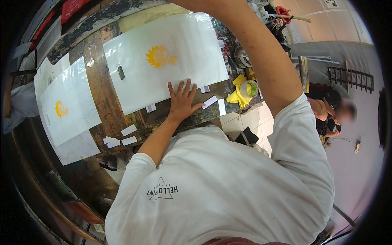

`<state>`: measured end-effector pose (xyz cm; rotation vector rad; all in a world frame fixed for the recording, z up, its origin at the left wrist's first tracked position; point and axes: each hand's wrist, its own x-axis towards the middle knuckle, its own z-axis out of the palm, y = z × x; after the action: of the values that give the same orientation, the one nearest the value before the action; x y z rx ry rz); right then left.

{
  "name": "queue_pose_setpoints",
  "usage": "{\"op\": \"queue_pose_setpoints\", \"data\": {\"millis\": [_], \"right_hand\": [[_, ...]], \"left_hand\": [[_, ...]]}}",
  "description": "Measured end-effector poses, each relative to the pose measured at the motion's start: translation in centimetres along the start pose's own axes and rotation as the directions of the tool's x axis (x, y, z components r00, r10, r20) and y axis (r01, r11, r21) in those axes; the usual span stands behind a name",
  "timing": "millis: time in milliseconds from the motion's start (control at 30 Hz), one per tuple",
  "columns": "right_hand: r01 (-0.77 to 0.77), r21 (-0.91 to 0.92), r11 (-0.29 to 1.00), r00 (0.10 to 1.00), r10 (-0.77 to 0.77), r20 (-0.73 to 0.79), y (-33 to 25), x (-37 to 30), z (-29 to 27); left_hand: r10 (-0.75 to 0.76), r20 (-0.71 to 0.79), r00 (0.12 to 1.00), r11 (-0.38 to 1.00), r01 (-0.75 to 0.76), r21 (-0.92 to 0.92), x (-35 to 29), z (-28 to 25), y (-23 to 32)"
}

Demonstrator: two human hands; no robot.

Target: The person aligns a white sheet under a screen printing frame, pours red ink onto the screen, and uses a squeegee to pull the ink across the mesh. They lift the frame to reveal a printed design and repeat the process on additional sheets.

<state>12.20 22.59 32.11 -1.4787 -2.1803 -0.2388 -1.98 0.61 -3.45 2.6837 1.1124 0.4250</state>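
A white plastic bag (143,87) lies flat on the stained wooden table (104,92). It bears an orange-yellow printed figure (160,56) and has an oval handle hole (121,72) near its left edge. My left hand (181,102) rests open on the bag's near edge, fingers spread and palm down. My right arm (261,53) stretches away over the far right side, and its hand is cut off by the top of the picture. To the left lies a second white bag (77,94) with a similar yellow print (61,109), on top of other white sheets.
Small white strips (210,102) lie along the table's near edge, with several more (129,130) at the near left. A yellow cloth (236,96) is bunched around a tub (248,88) at the right. A paint-stained bar (81,32) crosses the far left. Another person (326,108) is at the far right.
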Motion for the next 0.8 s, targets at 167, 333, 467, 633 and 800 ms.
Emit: {"op": "queue_pose_setpoints", "data": {"millis": [167, 333, 467, 633, 800], "right_hand": [[-0.003, -0.024, 1.0, 1.0, 0.003, 0.024, -0.2, 0.0, -0.1], [-0.006, -0.036, 0.999, 1.0, 0.007, 0.017, -0.2, 0.0, -0.2], [-0.007, -0.048, 0.999, 1.0, 0.008, 0.002, -0.1, -0.1, 0.1], [-0.021, -0.053, 0.998, 1.0, 0.022, 0.018, -0.2, -0.2, -0.9], [-0.007, -0.027, 1.0, 0.999, 0.006, -0.038, -0.1, -0.2, 0.1]], "left_hand": [[0.012, -0.005, 1.0, 1.0, -0.012, -0.013, -0.1, -0.1, -0.1], [0.034, -0.005, 0.999, 0.999, -0.034, -0.016, 0.2, -0.2, 0.0], [0.035, -0.019, 0.999, 0.999, -0.035, -0.019, 0.2, -0.2, 0.0], [0.061, -0.034, 0.998, 0.998, -0.062, -0.022, 0.4, -0.4, 0.3], [0.051, -0.045, 0.998, 0.998, -0.052, -0.022, 0.4, -0.1, 0.2]]}}
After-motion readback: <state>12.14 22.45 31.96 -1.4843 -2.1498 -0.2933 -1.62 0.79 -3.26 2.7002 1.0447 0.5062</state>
